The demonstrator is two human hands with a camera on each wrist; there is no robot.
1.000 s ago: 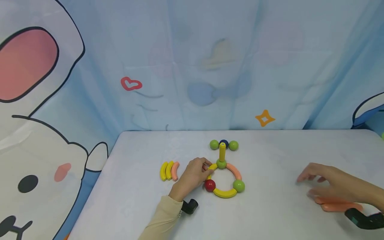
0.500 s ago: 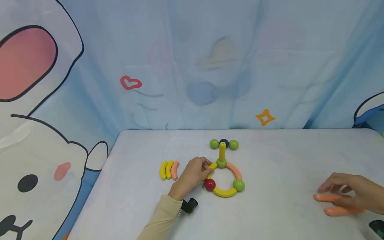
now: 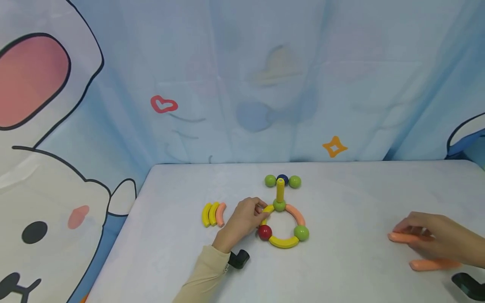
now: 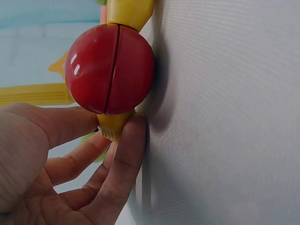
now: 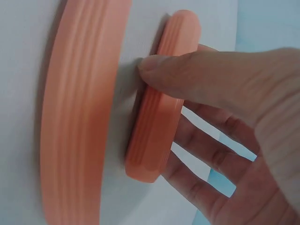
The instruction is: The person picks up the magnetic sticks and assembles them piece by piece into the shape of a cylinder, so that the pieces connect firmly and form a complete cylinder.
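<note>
Near the middle of the table lies a ring of curved rods and balls. My left hand [image 3: 245, 216] pinches its left yellow curved rod [image 4: 111, 127], just beside the red ball [image 4: 110, 70]. A green ball [image 3: 279, 205] tops the ring and bears an upright yellow rod [image 3: 280, 190]. An orange curved rod [image 3: 296, 214], another green ball [image 3: 301, 232] and a yellow curved rod [image 3: 284, 243] make up the rest. Far right, my right hand [image 3: 439, 235] pinches an orange rod [image 5: 157, 124] between thumb and fingers. A second orange rod [image 5: 79, 117] lies alongside it on the table.
Left of the ring, two yellow curved rods [image 3: 206, 215] and an orange curved one [image 3: 221, 214] lie side by side. Behind the ring sit two green balls [image 3: 270, 181] and a dark blue ball [image 3: 282, 179], partly hidden. A printed curtain [image 3: 227, 84] hangs behind the table [image 3: 341, 252].
My right hand has come down onto the two orange rods, gripped the farther one and shifted it forward and left, away from the other. My left hand has stayed at the ring.
</note>
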